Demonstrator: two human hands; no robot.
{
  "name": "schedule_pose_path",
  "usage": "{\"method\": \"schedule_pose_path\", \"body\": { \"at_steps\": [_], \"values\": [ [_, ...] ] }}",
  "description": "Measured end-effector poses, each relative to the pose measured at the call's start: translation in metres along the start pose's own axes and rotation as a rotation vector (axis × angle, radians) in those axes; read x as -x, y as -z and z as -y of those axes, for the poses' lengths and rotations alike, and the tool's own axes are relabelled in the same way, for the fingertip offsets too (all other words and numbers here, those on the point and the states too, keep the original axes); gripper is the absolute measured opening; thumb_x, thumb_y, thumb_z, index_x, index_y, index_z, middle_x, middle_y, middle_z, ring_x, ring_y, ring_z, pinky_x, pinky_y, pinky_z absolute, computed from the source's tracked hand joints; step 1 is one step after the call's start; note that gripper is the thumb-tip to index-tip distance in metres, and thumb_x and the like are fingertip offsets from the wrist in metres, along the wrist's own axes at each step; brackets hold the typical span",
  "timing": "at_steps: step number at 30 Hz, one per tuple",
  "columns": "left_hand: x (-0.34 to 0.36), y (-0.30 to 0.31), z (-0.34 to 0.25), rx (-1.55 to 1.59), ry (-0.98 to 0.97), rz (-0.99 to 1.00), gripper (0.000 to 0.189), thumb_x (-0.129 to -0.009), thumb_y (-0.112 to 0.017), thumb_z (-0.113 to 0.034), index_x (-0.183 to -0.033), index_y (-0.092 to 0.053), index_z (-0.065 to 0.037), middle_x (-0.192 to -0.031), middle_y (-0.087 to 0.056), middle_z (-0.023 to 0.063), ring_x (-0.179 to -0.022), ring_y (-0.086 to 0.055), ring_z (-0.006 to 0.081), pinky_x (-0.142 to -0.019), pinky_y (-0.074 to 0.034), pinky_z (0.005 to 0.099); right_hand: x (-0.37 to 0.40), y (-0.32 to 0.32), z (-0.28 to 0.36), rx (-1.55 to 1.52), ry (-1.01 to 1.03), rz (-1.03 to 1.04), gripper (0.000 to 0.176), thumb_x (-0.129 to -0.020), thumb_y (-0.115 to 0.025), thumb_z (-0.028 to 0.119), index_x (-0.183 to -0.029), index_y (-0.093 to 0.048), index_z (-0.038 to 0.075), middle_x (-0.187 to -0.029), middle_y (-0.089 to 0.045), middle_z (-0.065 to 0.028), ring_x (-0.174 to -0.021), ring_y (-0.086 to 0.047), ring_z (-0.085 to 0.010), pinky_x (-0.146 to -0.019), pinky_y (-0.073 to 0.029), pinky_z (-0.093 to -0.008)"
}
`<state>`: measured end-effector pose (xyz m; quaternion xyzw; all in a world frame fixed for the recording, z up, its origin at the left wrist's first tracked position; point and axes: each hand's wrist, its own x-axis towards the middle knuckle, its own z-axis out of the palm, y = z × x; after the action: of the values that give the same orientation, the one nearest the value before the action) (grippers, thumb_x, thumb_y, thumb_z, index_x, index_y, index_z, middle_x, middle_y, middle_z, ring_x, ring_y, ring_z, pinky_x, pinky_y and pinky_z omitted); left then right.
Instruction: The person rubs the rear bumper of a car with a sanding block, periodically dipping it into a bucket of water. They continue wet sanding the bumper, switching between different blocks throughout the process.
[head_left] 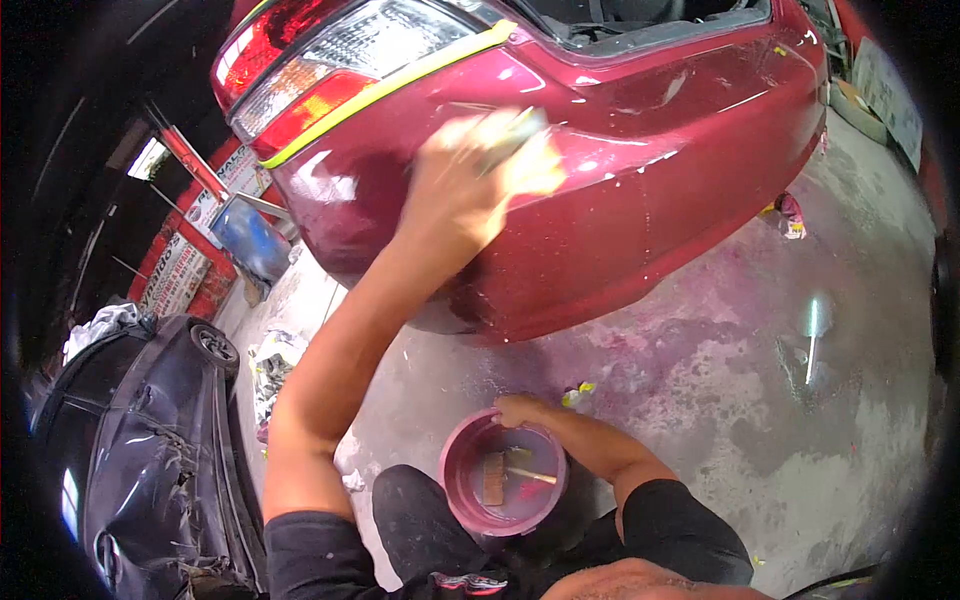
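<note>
Big red bumper [640, 200] up top, with the pink bucket [455, 500] on the floor below it, by the person's knee. The left hand [455, 190] is clamped on a blurry pale pad [520, 150] pressed to the bumper, and the right hand [520, 408] grips the bucket's rim.

Two cars are showing: a red car [640, 200] against the left grip [455, 190], a dark car [150, 430] well apart from it. One bucket [452, 490] is being held by the right grip [520, 408], carrying one block [493, 478]. One pad [520, 140] is lying in the left grip.
</note>
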<state>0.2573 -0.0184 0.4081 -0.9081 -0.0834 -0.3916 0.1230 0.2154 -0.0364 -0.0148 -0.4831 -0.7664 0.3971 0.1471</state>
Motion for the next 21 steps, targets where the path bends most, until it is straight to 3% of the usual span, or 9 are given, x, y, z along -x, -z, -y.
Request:
{"method": "schedule_pose_path", "body": {
  "at_steps": [1,2,4,8,12,16,18,20,21],
  "values": [
    [0.019,0.012,-0.001,0.241,0.35,0.1,0.033,-0.076,-0.069,-0.009,-0.109,-0.072,-0.012,-0.12,-0.064,0.0108,-0.108,-0.06,0.0339,-0.089,-0.047,0.0448,0.009,0.015,0.007,-0.045,-0.001,0.095,0.042,-0.09,-0.061,0.038,-0.108,-0.067,0.001,-0.105,-0.068,-0.0244,-0.101,-0.066,-0.0398,-0.087,-0.049,-0.051],
    [0.027,0.019,-0.004,0.24,0.346,0.111,0.033,-0.076,-0.069,-0.009,-0.109,-0.072,-0.012,-0.12,-0.064,0.0108,-0.108,-0.06,0.0339,-0.089,-0.047,0.0448,0.005,0.01,0.002,-0.054,0.003,0.09,0.042,-0.09,-0.061,0.038,-0.108,-0.067,0.001,-0.105,-0.068,-0.0244,-0.101,-0.066,-0.0398,-0.087,-0.049,-0.051],
    [0.031,0.033,-0.012,-0.363,-0.173,-0.06,0.026,-0.08,-0.067,-0.006,-0.106,-0.072,-0.008,-0.118,-0.066,0.0162,-0.109,-0.06,0.033,-0.095,-0.045,0.0438,-0.002,-0.004,-0.006,0.005,0.035,-0.068,0.04,-0.09,-0.061,0.037,-0.106,-0.067,0.0,-0.104,-0.069,-0.0244,-0.101,-0.066,-0.0393,-0.086,-0.049,-0.0515],
    [-0.058,-0.043,-0.007,-0.263,-0.471,-0.086,0.024,-0.082,-0.067,-0.011,-0.105,-0.072,-0.016,-0.118,-0.069,0.002,-0.111,-0.062,0.0227,-0.092,-0.046,0.041,-0.013,-0.011,-0.004,0.036,0.063,-0.06,0.038,-0.091,-0.061,0.036,-0.104,-0.068,0.001,-0.104,-0.069,-0.0242,-0.101,-0.066,-0.0397,-0.086,-0.049,-0.0518],
    [-0.012,0.007,0.004,-0.137,-0.326,0.118,0.029,-0.076,-0.067,-0.002,-0.103,-0.071,-0.012,-0.12,-0.063,0.0127,-0.105,-0.06,0.032,-0.09,-0.048,0.0441,-0.007,-0.005,-0.01,-0.059,0.025,-0.004,0.038,-0.091,-0.061,0.036,-0.105,-0.069,0.002,-0.106,-0.068,-0.0247,-0.102,-0.065,-0.0408,-0.088,-0.048,-0.0524],
    [0.01,0.042,0.013,-0.326,-0.238,-0.004,0.032,-0.074,-0.067,0.0,-0.104,-0.072,-0.01,-0.118,-0.064,0.0161,-0.107,-0.061,0.0343,-0.09,-0.049,0.0464,-0.006,-0.011,-0.013,0.062,0.044,-0.093,0.041,-0.092,-0.059,0.037,-0.108,-0.068,0.001,-0.108,-0.068,-0.0251,-0.104,-0.065,-0.0415,-0.089,-0.048,-0.0528],
    [-0.022,0.009,-0.003,-0.019,-0.187,0.23,0.04,-0.078,-0.064,-0.003,-0.114,-0.072,-0.016,-0.122,-0.066,0.0139,-0.112,-0.06,0.0304,-0.103,-0.044,0.0448,-0.03,-0.041,-0.027,0.035,0.064,-0.048,0.042,-0.092,-0.059,0.039,-0.11,-0.067,0.001,-0.109,-0.068,-0.0249,-0.104,-0.064,-0.0419,-0.089,-0.048,-0.0528],
    [-0.06,-0.06,-0.025,-0.158,-0.487,-0.015,0.03,-0.078,-0.064,-0.008,-0.102,-0.074,-0.023,-0.118,-0.068,0.0046,-0.116,-0.059,0.0298,-0.103,-0.043,0.0432,-0.041,-0.03,-0.032,0.015,0.082,-0.043,0.044,-0.092,-0.059,0.04,-0.112,-0.066,0.001,-0.109,-0.068,-0.0247,-0.104,-0.064,-0.0422,-0.089,-0.048,-0.0528],
    [-0.082,-0.081,-0.046,-0.065,-0.485,0.076,0.028,-0.076,-0.065,-0.009,-0.1,-0.074,-0.022,-0.115,-0.068,0.0041,-0.115,-0.059,0.0268,-0.1,-0.044,0.0432,-0.028,-0.024,-0.024,0.028,0.085,-0.06,0.044,-0.092,-0.059,0.04,-0.112,-0.066,0.001,-0.108,-0.068,-0.0248,-0.103,-0.064,-0.0424,-0.088,-0.048,-0.0529]
  ]
}}
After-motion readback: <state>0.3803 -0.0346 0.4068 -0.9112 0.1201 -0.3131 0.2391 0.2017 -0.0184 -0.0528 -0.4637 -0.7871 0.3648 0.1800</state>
